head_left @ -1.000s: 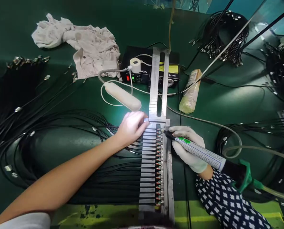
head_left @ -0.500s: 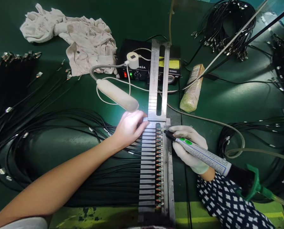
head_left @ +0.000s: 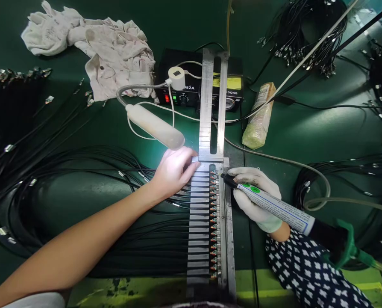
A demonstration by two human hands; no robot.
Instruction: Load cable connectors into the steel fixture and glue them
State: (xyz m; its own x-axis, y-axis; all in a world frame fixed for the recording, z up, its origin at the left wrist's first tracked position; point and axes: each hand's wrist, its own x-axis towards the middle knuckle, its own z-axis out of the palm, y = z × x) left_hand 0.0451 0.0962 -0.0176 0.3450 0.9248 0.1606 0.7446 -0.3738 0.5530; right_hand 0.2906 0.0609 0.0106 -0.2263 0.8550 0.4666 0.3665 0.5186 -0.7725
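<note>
My left hand [head_left: 174,171], bare, rests at the upper left edge of the slotted metal fixture [head_left: 199,229], its thumb and fingers closed around that edge. Black cables [head_left: 152,234] run from the left into the slots, and a row of small metal connectors [head_left: 214,214] lines up along the fixture. In a white glove, my right hand [head_left: 258,199] is shut on a glue dispensing syringe [head_left: 277,208] with a printed label, a black tip and a green cap. The syringe's tip is close to the uppermost connectors; whether it touches them I cannot tell.
A lit white lamp [head_left: 155,126] hangs over my left hand. Behind stands a black dispenser box [head_left: 186,100]. White cloth gloves [head_left: 120,60], a wrapped roll [head_left: 258,119] and coiled cables [head_left: 306,34] lie around the green table. A clear hose [head_left: 287,161] curves at the right.
The syringe's tip has shifted very slightly right and down near the top connectors. My left hand stays in place, and the view has moved a little.
</note>
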